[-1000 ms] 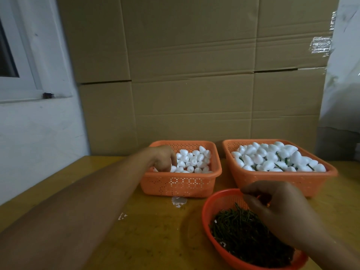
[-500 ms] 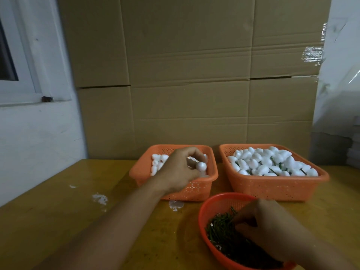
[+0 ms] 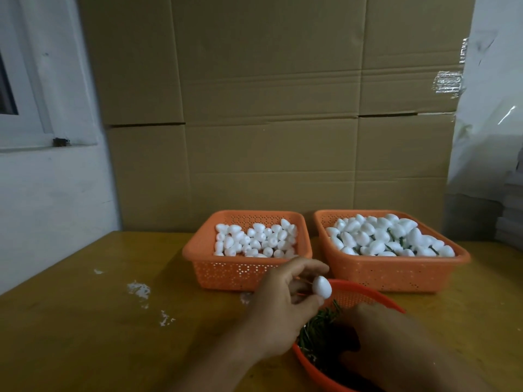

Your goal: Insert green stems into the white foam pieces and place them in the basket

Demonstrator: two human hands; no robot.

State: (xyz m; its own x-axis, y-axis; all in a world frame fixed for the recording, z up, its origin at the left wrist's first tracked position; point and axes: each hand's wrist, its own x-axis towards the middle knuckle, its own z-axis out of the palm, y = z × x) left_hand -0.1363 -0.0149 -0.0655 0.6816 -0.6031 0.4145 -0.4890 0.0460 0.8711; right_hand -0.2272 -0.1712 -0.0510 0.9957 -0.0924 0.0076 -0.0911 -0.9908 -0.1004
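Head view: left hand [image 3: 285, 302] is raised over the table [image 3: 85, 335], pinching one white foam piece [image 3: 322, 287] between thumb and fingertips, other fingers curled. The piece sits in the air just above the rim of the round bowl [image 3: 365, 292], in front of the left basket [image 3: 243, 271]. Right hand [image 3: 387, 338] reaches down into the round bowl, over the pile of green stems [image 3: 317, 329]; fingers are curled into the stems, but its grip can't be told, fingertips hidden in shadow. Round bowl is orange mesh, at the near right edge, partly cut off by the frame. Left basket, orange and perforated, holds loose foam pieces, roughly half full. Right basket [image 3: 396, 273] stands just beside it, touching or almost, heaped with foam pieces that have green stems showing between them. Both baskets stand at the far side of the table against a wall of cardboard [image 3: 268, 108]. White crumbs [image 3: 138, 290] lie scattered on the table left of the baskets. White wall and window frame [image 3: 34, 94] at far left; pale plastic sheeting [image 3: 492, 123] at far right.
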